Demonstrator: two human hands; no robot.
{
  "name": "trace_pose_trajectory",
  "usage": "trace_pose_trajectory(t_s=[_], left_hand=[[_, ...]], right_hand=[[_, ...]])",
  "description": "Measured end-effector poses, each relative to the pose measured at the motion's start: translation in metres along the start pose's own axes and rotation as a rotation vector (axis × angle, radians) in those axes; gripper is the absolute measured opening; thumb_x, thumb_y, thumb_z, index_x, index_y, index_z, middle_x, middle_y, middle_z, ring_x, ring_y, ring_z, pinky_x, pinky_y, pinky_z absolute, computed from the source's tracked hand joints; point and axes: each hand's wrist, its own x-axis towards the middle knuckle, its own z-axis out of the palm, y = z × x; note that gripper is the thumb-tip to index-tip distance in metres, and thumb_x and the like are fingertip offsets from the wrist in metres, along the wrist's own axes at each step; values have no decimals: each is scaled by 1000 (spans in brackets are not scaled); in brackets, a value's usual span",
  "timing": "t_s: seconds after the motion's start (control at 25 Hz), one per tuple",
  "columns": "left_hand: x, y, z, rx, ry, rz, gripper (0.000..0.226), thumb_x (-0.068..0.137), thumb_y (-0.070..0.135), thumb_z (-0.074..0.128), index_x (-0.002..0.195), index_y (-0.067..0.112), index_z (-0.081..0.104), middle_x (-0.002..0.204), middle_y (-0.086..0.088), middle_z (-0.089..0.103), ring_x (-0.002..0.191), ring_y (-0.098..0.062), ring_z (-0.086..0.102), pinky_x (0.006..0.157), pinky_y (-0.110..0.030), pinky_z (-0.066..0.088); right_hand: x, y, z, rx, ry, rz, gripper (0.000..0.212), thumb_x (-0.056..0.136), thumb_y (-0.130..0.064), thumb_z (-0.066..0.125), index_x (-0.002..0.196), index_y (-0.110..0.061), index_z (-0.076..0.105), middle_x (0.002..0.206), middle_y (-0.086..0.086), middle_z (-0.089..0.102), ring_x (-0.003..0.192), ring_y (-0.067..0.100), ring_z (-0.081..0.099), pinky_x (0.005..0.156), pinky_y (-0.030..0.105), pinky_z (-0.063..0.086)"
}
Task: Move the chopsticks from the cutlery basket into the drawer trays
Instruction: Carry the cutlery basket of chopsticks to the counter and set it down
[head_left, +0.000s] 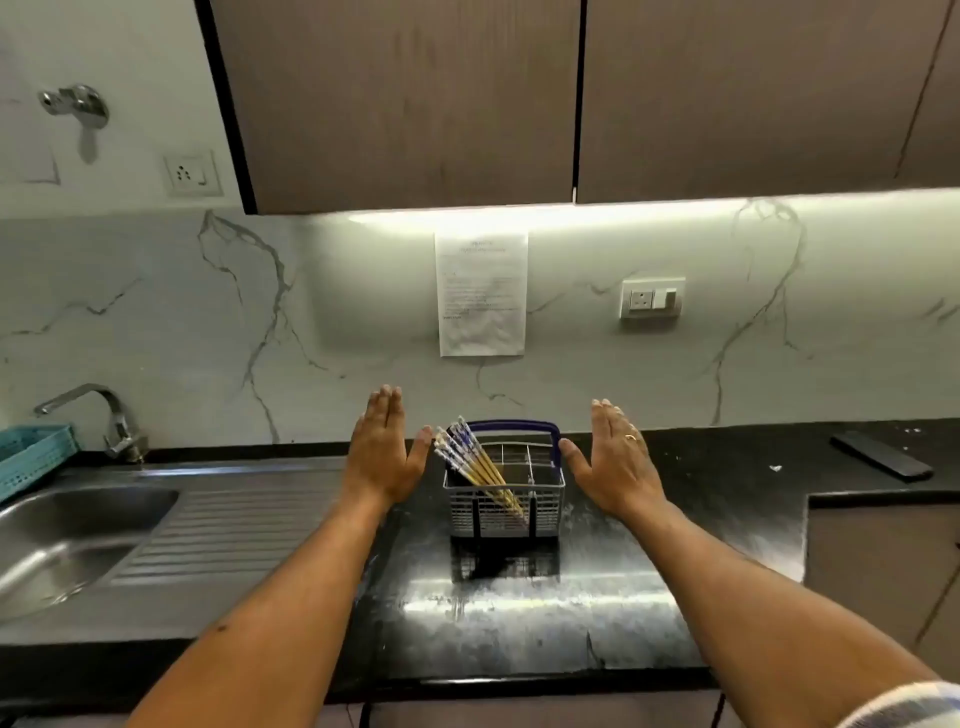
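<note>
A dark stone countertop (675, 545) is carrying everything in play, with a steel sink (78, 525) and its ribbed drainer sitting to the left. No drawer or tray is showing anywhere in the view, so where the chopsticks must end up cannot be told from here.

The grey wire cutlery basket (504, 499) is standing upright near the middle of the counter, its blue handle (519, 427) arching over the top. It is looking light and rigid, with open compartments, and is likely to slide on the glossy stone if pulled sideways.

The bundle of chopsticks (475, 462) is leaning in the basket's front-left compartment, yellow shafts going down inside and patterned blue-and-white tops sticking out up and to the left. They are looking thin, stiff, light and smooth, so they are probably slippery and apt to fan apart. Taking hold of the exposed upper ends as one bundle, then lifting along their lean, seems the safest grasp.

The left hand (382, 447) is hovering just left of the chopstick tops, flat, fingers straight and together, thumb reaching toward them, holding nothing. The right hand (613, 457) is hovering just right of the basket, likewise flat and empty, thumb near the handle's end, a ring (630, 437) showing on one finger. Both forearms are reaching straight forward.
</note>
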Motion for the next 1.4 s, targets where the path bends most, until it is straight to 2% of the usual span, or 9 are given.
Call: trace_pose_trajectory(t_s=[0.2,0.4,0.52,0.64,0.76,0.96,1.08,1.2,1.4], left_hand=[[34,-35,82,-162,-161,-136,72,100,42,42,156,10,11,165,-10,11,153,-23,7,123,-39,11],[64,-48,145,-646,-274,-516,59,102,37,42,154,12,29,158,-12,33,146,-27,30,118,-37,23],[62,-36,169,-896,-134,-545,56,96,48,36,134,13,59,135,-8,61,128,-25,52,105,-34,38],[53,-34,182,-1068,26,-634,77,89,68,33,138,13,55,139,-9,58,130,-20,52,113,-39,37],[46,-53,202,-1284,88,-952,67,100,56,29,140,7,50,145,-14,51,136,-25,46,118,-43,31],[48,-78,220,-1060,-252,-971,28,88,43,63,79,19,74,77,-2,72,87,-26,68,89,-41,53],[57,-77,225,-931,-434,-925,20,80,34,69,78,14,74,86,-8,75,82,-24,69,85,-41,56],[66,-70,219,-910,-463,-968,12,84,18,61,80,11,70,88,-14,70,78,-25,65,78,-37,53],[62,-62,209,-835,-519,-943,23,88,8,50,97,4,71,90,-14,70,84,-27,64,78,-39,54]], right_hand=[[34,15,68,101,-89,167,78,96,-55,44,155,-12,17,162,10,22,149,27,22,120,43,26],[69,26,123,494,-190,548,78,95,-43,57,155,-11,19,159,13,28,145,30,31,114,44,32],[81,34,151,638,-213,704,73,92,-34,63,151,-9,30,151,15,42,134,32,45,110,47,40],[82,39,169,735,-216,738,47,88,-23,64,132,-12,53,122,5,64,109,25,62,99,46,50],[81,47,189,788,-232,741,31,81,-19,61,112,-15,66,99,5,73,94,24,69,92,50,55],[83,49,198,842,-231,753,28,87,-2,47,99,-15,69,96,11,72,89,25,67,80,40,55],[84,52,202,875,-237,800,33,88,3,43,98,-12,70,91,8,72,82,21,66,69,32,54],[91,56,205,880,-281,808,34,86,4,44,103,-5,71,95,12,74,85,25,69,72,34,59],[88,64,193,832,-388,785,29,87,6,45,101,-2,69,91,14,71,69,20,64,50,23,48]])
